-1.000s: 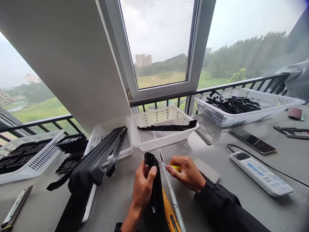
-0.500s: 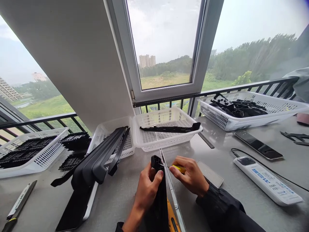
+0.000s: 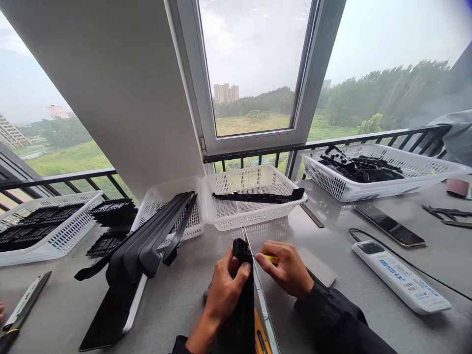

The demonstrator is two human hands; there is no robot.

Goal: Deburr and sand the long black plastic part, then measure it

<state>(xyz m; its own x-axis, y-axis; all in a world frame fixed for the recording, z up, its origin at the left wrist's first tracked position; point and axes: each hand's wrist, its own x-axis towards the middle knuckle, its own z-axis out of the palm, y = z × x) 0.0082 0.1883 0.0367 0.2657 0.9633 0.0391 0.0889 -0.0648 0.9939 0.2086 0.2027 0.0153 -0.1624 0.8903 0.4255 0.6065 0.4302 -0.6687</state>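
My left hand (image 3: 224, 290) is closed around a long black plastic part (image 3: 249, 300), its ribbed, hollow end pointing up and away from me. In my right hand (image 3: 285, 268) is a yellow-handled tool (image 3: 273, 259) with a thin metal tip, pinched between thumb and fingers. The tip meets the right side of the part's upper end; whether it cuts or just touches cannot be seen. Beneath lie a silver metal strip (image 3: 261, 295) and a yellow-orange tool (image 3: 261, 334), partly hidden by the black part.
White baskets hold black parts: one at left (image 3: 73, 236), one in the middle (image 3: 236, 221), one at right (image 3: 342, 189). Long black covers (image 3: 147, 246) lean over another basket. A phone (image 3: 391, 223), a white power strip (image 3: 401, 280) and a cutter (image 3: 25, 305) lie about. Another person's fingertips (image 3: 1, 312) show at left.
The tool's tip has drawn back slightly to the right from the part's end. Fingertips have appeared at the left edge. The whole view has shifted a little.
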